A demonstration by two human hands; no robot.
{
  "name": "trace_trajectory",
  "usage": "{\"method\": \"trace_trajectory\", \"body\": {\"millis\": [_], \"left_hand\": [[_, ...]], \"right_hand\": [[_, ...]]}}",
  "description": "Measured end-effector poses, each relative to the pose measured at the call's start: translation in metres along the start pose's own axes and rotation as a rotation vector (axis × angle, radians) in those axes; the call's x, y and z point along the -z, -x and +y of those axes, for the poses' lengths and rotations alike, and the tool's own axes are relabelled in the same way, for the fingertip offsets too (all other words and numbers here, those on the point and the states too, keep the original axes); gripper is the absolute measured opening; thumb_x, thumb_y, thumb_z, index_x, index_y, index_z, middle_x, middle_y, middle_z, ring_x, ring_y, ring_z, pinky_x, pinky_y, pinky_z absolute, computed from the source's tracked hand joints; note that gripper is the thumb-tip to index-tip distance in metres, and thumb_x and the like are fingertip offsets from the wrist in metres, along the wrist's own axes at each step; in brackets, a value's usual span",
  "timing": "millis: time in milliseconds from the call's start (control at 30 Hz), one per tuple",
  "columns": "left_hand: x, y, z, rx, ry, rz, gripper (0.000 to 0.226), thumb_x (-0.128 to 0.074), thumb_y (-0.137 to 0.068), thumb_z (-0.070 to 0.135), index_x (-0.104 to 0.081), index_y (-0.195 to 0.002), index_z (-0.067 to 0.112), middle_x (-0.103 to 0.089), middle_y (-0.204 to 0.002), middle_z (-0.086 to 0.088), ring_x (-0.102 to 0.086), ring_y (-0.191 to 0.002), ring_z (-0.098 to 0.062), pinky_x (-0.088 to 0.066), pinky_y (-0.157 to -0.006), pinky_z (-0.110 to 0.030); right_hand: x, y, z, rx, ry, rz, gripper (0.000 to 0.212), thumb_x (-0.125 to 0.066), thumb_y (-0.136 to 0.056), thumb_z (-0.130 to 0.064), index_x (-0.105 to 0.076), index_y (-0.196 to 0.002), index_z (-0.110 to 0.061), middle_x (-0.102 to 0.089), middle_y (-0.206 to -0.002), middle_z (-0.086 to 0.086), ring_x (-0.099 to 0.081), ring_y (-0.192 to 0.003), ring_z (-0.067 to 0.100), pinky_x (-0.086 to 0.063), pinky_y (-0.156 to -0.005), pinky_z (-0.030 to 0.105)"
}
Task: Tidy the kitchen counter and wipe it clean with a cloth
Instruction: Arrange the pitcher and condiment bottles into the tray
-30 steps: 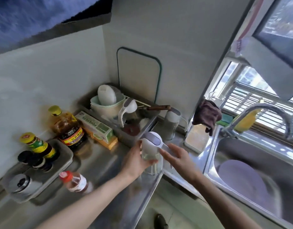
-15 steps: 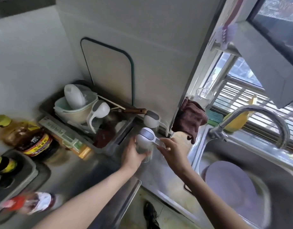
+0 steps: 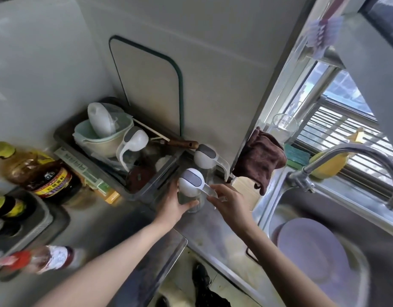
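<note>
A clear dispenser jar with a white and grey lid (image 3: 191, 183) stands on the steel counter (image 3: 115, 231) beside the dish tub. My left hand (image 3: 172, 202) grips its glass body from the left. My right hand (image 3: 229, 202) holds its clear handle on the right. A second jar of the same kind (image 3: 207, 157) stands just behind it against the wall. A brown cloth (image 3: 260, 157) hangs over the wall corner to the right.
A grey tub (image 3: 151, 189) holds bowls, a third jar and utensils. An oil bottle (image 3: 36, 171), a box and a tray of sauce bottles (image 3: 44, 220) sit left. A small red-capped bottle (image 3: 36, 260) lies near the front. The sink (image 3: 268, 209) holds a purple plate (image 3: 313, 251) under the tap (image 3: 346, 154).
Both hands carried the jar back and to the right, from the counter's front edge to just in front of the second jar. The view swung right.
</note>
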State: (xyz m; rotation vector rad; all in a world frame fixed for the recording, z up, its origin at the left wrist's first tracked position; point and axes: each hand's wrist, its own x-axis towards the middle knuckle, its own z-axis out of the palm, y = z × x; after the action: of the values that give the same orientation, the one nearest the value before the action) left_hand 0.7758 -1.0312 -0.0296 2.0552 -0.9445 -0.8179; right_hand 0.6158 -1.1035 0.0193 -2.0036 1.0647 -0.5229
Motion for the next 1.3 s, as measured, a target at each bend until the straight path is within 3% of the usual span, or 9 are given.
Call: {"method": "trace_trajectory", "body": {"millis": [200, 433, 600, 733, 933, 1000, 1100, 1200, 1300], "left_hand": [[-0.001, 0.003, 0.002, 0.007, 0.06, 0.023, 0.084, -0.08, -0.068, 0.025, -0.034, -0.138, 0.013, -0.055, -0.13, -0.003, -0.051, -0.12, -0.02, -0.039, -0.091, -0.023], [0.006, 0.0, 0.006, -0.022, 0.104, -0.007, 0.084, -0.078, -0.071, 0.017, -0.03, -0.14, 0.009, -0.047, -0.136, -0.005, -0.043, -0.124, -0.014, -0.029, -0.093, -0.015], [0.014, 0.014, 0.012, -0.028, 0.035, -0.016, 0.09, -0.078, -0.07, 0.025, -0.026, -0.141, 0.006, -0.041, -0.142, -0.011, -0.04, -0.13, -0.024, -0.034, -0.105, -0.03], [0.049, 0.046, 0.005, 0.004, 0.051, -0.012, 0.062, -0.072, -0.077, 0.028, -0.042, -0.128, 0.011, -0.052, -0.13, -0.008, -0.054, -0.115, -0.023, -0.045, -0.097, -0.04], [0.114, 0.125, -0.045, 0.082, 0.025, 0.038, 0.016, -0.068, -0.081, 0.027, -0.057, -0.091, 0.021, -0.06, -0.086, 0.009, -0.061, -0.077, -0.01, -0.05, -0.077, -0.026], [0.129, 0.143, -0.07, 0.133, 0.02, 0.099, 0.012, -0.068, -0.081, 0.024, -0.055, -0.082, 0.024, -0.059, -0.079, 0.012, -0.059, -0.07, -0.008, -0.048, -0.075, -0.026], [0.142, 0.159, -0.095, 0.194, 0.015, 0.142, 0.019, -0.067, -0.082, 0.021, -0.052, -0.073, 0.029, -0.059, -0.075, 0.013, -0.056, -0.066, -0.004, -0.045, -0.07, -0.019], [0.143, 0.164, -0.107, 0.202, 0.019, 0.15, 0.022, -0.069, -0.08, 0.02, -0.052, -0.07, 0.031, -0.061, -0.074, 0.011, -0.057, -0.066, -0.007, -0.047, -0.074, -0.026], [0.143, 0.163, -0.111, 0.202, 0.028, 0.144, 0.021, -0.069, -0.08, 0.02, -0.053, -0.071, 0.03, -0.062, -0.074, 0.01, -0.057, -0.064, -0.006, -0.047, -0.072, -0.025]], "right_hand": [[-0.002, -0.004, -0.004, 0.011, 0.01, -0.018, 0.024, -0.068, -0.083, -0.018, -0.067, -0.107, -0.014, -0.06, -0.092, 0.002, -0.06, -0.08, 0.019, -0.051, -0.076, 0.033], [-0.008, -0.007, -0.011, -0.018, 0.051, -0.013, 0.023, -0.068, -0.084, -0.018, -0.067, -0.107, -0.014, -0.063, -0.093, 0.006, -0.058, -0.08, 0.017, -0.041, -0.068, 0.014], [-0.005, -0.006, -0.016, -0.024, 0.14, -0.009, 0.035, -0.067, -0.084, -0.021, -0.062, -0.118, -0.014, -0.063, -0.109, 0.007, -0.061, -0.095, 0.022, -0.044, -0.078, 0.024], [-0.011, 0.006, -0.041, 0.138, 0.256, 0.099, 0.048, -0.07, -0.082, -0.019, -0.053, -0.126, -0.009, -0.051, -0.124, 0.012, -0.051, -0.111, 0.026, -0.045, -0.092, 0.032], [-0.073, 0.024, -0.117, 0.294, 0.225, -0.024, 0.039, -0.067, -0.083, -0.018, -0.056, -0.12, -0.011, -0.052, -0.121, 0.007, -0.051, -0.109, 0.024, -0.049, -0.083, 0.036], [-0.088, 0.026, -0.127, 0.246, 0.257, 0.065, 0.043, -0.068, -0.082, -0.019, -0.054, -0.121, -0.012, -0.05, -0.123, 0.008, -0.047, -0.114, 0.026, -0.048, -0.085, 0.041], [-0.077, 0.009, -0.11, -0.067, 0.278, 0.202, 0.061, -0.069, -0.079, -0.027, -0.042, -0.132, -0.011, -0.04, -0.134, 0.015, -0.037, -0.123, 0.034, -0.035, -0.101, 0.042], [-0.056, -0.009, -0.082, -0.173, 0.3, 0.112, 0.073, -0.069, -0.078, -0.035, -0.036, -0.138, -0.011, -0.04, -0.136, 0.017, -0.04, -0.12, 0.038, -0.035, -0.1, 0.045], [-0.054, -0.012, -0.073, -0.186, 0.238, 0.056, 0.065, -0.068, -0.078, -0.042, -0.04, -0.131, -0.015, -0.051, -0.125, 0.009, -0.049, -0.113, 0.032, -0.045, -0.088, 0.045]]}}
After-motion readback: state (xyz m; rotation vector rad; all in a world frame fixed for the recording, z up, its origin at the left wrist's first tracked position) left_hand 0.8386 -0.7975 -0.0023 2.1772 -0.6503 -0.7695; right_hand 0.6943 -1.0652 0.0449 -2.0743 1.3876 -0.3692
